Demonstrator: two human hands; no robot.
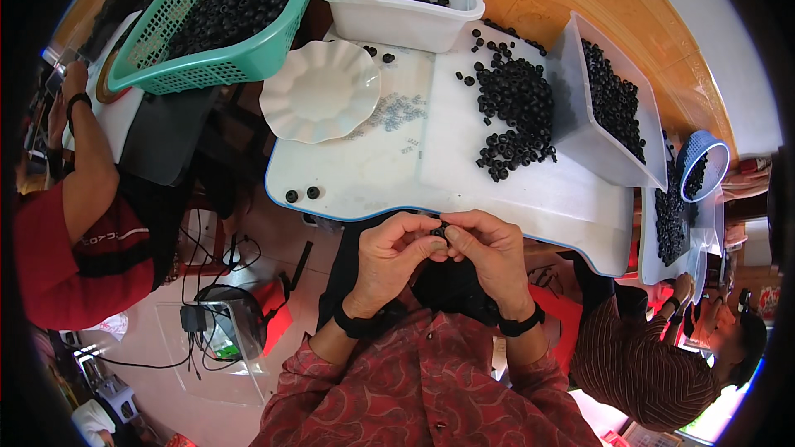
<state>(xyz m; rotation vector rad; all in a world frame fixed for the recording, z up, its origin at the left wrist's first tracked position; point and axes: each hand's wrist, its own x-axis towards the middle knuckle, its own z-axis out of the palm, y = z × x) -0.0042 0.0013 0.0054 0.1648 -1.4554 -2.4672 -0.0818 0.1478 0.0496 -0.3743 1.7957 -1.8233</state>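
My left hand (387, 261) and my right hand (494, 261) meet just off the table's near edge. Fingertips of both are pinched on one small black round part (440, 232), which looks like a little wheel or ring and is partly covered by the fingers. On the table's near left corner lie two similar black parts (313, 192), apart from each other. A heap of small black pieces (515, 103) spreads over the right half of the white table (464, 170). To the left of the heap stands a pale plate with a wavy rim (281, 103).
At the back left is a green mesh basket (207, 72) full of black parts. A white tub (397, 25) stands behind the plate, and a translucent bin (580, 124) at the right. People (91, 232) sit on both sides. Cables (192, 323) hang at lower left.
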